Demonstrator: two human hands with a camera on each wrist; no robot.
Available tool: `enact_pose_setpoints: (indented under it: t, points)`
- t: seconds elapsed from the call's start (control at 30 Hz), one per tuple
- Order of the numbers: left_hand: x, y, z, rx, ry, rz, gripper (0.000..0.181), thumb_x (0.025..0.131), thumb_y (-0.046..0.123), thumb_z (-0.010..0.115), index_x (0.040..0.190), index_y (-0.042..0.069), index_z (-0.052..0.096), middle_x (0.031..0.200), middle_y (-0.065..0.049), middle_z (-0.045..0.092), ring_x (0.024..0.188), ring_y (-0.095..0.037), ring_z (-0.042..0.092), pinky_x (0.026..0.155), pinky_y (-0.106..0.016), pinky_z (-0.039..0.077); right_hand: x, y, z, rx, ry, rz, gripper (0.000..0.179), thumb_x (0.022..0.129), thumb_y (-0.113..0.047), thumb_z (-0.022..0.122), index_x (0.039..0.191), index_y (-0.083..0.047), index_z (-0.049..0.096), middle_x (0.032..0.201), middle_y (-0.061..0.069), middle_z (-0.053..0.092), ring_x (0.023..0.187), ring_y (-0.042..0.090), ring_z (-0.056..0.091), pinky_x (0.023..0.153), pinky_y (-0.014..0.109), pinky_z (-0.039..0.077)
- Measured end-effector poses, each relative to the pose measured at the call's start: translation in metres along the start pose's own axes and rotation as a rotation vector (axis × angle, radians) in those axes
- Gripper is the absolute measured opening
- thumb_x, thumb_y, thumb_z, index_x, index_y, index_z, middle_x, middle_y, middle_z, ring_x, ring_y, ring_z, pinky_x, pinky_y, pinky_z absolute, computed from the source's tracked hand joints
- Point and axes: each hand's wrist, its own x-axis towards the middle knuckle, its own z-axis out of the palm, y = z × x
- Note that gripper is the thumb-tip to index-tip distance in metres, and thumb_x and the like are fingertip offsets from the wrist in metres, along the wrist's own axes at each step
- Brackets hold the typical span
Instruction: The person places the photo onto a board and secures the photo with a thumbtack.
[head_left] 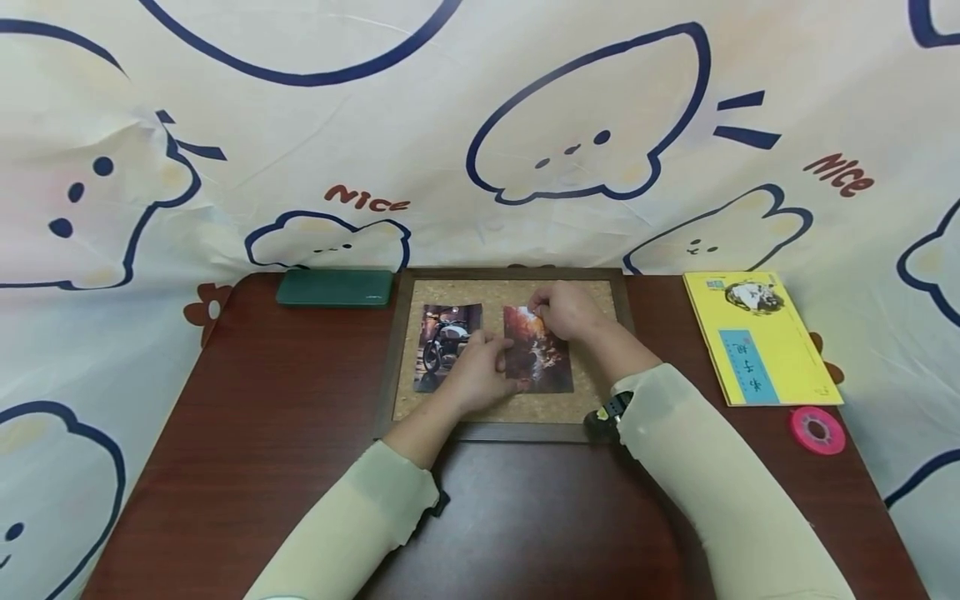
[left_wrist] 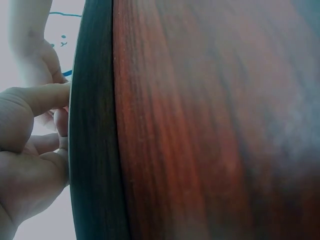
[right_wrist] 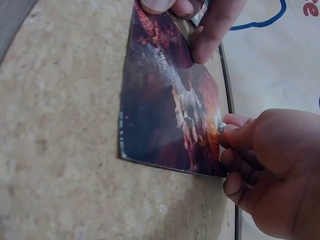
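A cork board with a dark wooden frame lies on the table, bearing two photos. On the right photo, an orange and dark fiery picture, my left hand presses with a finger and thumb near its left side. My right hand is at the photo's top edge and pinches a small shiny push pin between thumb and index finger. The motorcycle photo lies to the left, partly behind my left hand. Beside the board's frame, my left fingers show in the left wrist view.
A green case lies at the back left, next to the board. At the right are a yellow book and a pink ring-shaped roll. A printed cloth hangs behind the brown table.
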Motion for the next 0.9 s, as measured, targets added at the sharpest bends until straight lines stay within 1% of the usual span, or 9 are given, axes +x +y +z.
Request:
enact_pose_setpoints:
  t: [0.13,0.33,0.47,0.63,0.77,0.9]
  points:
    - [-0.0001,-0.0004,0.0006,-0.014,0.001,0.003,0.076,0.081,0.026,0.091,0.144,0.0,0.057,0.124,-0.009,0.046,0.106,-0.024,0.053,0.091,-0.039,0.047,0.0024,-0.0015,-0.0029,-0.029,-0.021,-0.015,0.015,0.102,-0.014,0.063,0.104,-0.013,0.078,0.094,0.005,0.072,0.09,0.024,0.063,0.083,0.041,0.051]
    - [0.001,-0.0022,0.0021,-0.01,-0.005,0.024,0.076,0.081,0.024,0.09,0.144,-0.001,0.057,0.126,-0.01,0.046,0.104,-0.023,0.053,0.089,-0.038,0.047,0.0043,-0.0034,-0.0057,-0.044,-0.07,0.022,0.017,0.102,-0.013,0.06,0.106,-0.013,0.077,0.095,0.006,0.069,0.09,0.025,0.061,0.08,0.039,0.05]
    - [0.0011,-0.0021,0.0022,-0.003,0.001,0.034,0.075,0.081,0.022,0.09,0.144,-0.001,0.056,0.124,-0.01,0.047,0.103,-0.023,0.053,0.089,-0.037,0.047,0.0045,-0.0035,-0.006,-0.046,-0.068,0.029,0.017,0.102,-0.014,0.06,0.107,-0.013,0.076,0.098,0.007,0.07,0.091,0.025,0.062,0.081,0.04,0.051]
    - [0.0001,-0.0013,0.0012,-0.008,-0.001,0.028,0.075,0.082,0.022,0.089,0.146,0.001,0.056,0.123,-0.009,0.047,0.098,-0.021,0.054,0.087,-0.037,0.047,0.005,-0.001,-0.0053,-0.015,-0.055,0.042,0.017,0.102,-0.017,0.062,0.109,-0.014,0.077,0.099,0.006,0.071,0.091,0.025,0.062,0.082,0.041,0.051]
    - [-0.0004,-0.0021,0.0005,-0.01,-0.004,0.026,0.075,0.083,0.023,0.089,0.146,0.001,0.055,0.123,-0.009,0.047,0.096,-0.02,0.054,0.086,-0.037,0.047,0.0059,0.0007,-0.0042,0.035,-0.043,0.059,0.016,0.103,-0.018,0.063,0.109,-0.013,0.078,0.099,0.006,0.072,0.091,0.024,0.062,0.082,0.04,0.051]
    - [-0.0003,-0.0038,0.0003,-0.016,-0.004,0.02,0.076,0.082,0.024,0.09,0.146,0.002,0.056,0.123,-0.009,0.047,0.096,-0.02,0.054,0.085,-0.037,0.047,0.0077,0.0004,-0.0017,0.062,-0.047,0.098,0.016,0.104,-0.02,0.064,0.109,-0.014,0.078,0.099,0.005,0.072,0.09,0.024,0.062,0.081,0.04,0.051]
